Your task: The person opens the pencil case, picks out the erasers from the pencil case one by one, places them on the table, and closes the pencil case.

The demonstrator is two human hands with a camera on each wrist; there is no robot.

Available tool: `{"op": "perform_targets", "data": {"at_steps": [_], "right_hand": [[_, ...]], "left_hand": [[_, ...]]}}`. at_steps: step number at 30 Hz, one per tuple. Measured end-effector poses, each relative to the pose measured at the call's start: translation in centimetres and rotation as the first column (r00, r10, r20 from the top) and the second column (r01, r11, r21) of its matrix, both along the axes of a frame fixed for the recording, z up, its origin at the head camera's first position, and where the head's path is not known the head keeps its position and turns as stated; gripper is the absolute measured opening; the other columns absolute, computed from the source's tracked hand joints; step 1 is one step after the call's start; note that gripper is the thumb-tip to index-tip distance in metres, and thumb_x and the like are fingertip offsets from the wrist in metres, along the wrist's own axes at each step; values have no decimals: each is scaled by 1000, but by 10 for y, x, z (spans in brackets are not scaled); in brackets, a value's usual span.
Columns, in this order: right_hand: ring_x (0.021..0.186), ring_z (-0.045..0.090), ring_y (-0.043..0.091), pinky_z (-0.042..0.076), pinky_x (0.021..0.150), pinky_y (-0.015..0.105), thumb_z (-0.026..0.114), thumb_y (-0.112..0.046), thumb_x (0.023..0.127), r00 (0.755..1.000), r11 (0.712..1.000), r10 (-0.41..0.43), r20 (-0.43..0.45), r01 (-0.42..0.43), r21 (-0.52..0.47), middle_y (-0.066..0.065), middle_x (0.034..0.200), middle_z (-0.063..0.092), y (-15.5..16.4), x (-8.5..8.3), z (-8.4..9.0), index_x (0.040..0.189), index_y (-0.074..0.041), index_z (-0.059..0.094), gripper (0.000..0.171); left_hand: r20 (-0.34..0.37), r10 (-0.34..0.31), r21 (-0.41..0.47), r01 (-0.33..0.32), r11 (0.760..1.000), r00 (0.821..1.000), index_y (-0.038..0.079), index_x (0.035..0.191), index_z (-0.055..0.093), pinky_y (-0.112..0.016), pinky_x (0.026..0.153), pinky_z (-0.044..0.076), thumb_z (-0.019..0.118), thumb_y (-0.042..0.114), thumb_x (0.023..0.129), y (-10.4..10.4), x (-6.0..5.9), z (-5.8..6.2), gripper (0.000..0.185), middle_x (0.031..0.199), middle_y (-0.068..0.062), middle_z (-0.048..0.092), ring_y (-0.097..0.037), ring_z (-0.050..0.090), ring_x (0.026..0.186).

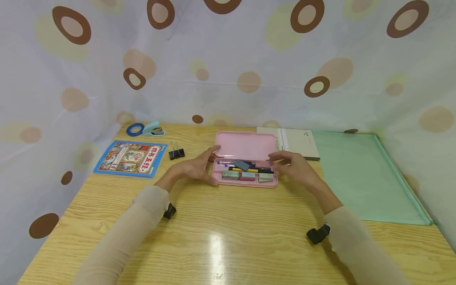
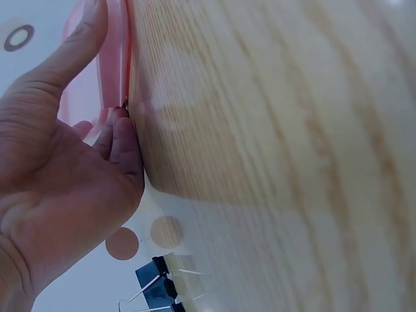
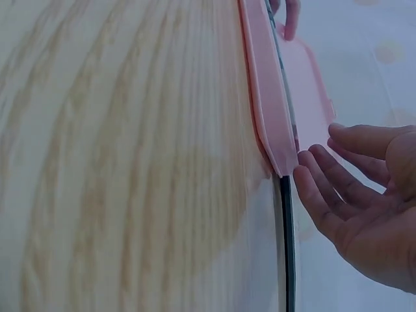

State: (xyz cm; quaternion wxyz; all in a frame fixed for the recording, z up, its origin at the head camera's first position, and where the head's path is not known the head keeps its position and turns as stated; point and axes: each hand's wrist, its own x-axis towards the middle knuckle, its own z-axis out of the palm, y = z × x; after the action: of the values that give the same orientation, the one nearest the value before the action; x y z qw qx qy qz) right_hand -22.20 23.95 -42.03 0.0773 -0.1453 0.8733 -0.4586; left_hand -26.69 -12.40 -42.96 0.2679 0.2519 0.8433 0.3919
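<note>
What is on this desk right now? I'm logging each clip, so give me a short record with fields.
surface: wooden table
main item: pink pencil case, lid open, holding pens and erasers
left hand: fingers touch the case's left end
right hand: open at the case's right end
left of case: binder clip, picture booklet, blue tape roll, small stapler
right of case: notebook, green folder

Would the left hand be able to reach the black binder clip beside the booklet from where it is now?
Probably yes: the left hand rests at the pink pencil case's left end, and only bare table lies between it and the binder clip.
</note>
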Motion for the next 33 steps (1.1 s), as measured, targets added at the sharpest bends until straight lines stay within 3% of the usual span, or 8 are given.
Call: {"op": "perform_targets", "data": {"at_steps": [6,12,26,33], "right_hand": [[113,63,36,56,87,40,65,-6,101,998,993,-1,-69,9,115,18,129,68,-13,-4,-2,135,-1,66,34],[111,62,35,54,92,46,67,-5,100,996,984,-24,-80,38,176,17,128,67,-19,-6,-4,131,-4,69,31],[104,58,30,51,89,41,70,-8,99,996,976,-66,-68,78,204,12,116,68,-29,-11,-10,123,-7,74,24],[100,59,30,52,87,40,68,-3,95,996,976,-52,-73,66,207,15,114,69,-29,-12,-8,123,-2,72,28]], "left_hand": [[-1,1,16,-1,1000,1000,18,166,-1,-47,125,25,90,18,82,0,-1,-1,124,158,-19,30,-33,29,147],[0,1,9,-1,1000,1000,21,166,2,-46,126,24,91,18,81,0,-3,-3,123,157,-18,32,-32,30,147],[5,4,13,-4,1000,1000,21,166,3,-47,126,24,91,20,81,-1,-4,-3,122,156,-18,33,-31,31,146],[10,6,12,-6,1000,1000,22,166,4,-47,126,24,92,20,81,-1,-3,-2,122,156,-17,33,-31,31,147]]}}
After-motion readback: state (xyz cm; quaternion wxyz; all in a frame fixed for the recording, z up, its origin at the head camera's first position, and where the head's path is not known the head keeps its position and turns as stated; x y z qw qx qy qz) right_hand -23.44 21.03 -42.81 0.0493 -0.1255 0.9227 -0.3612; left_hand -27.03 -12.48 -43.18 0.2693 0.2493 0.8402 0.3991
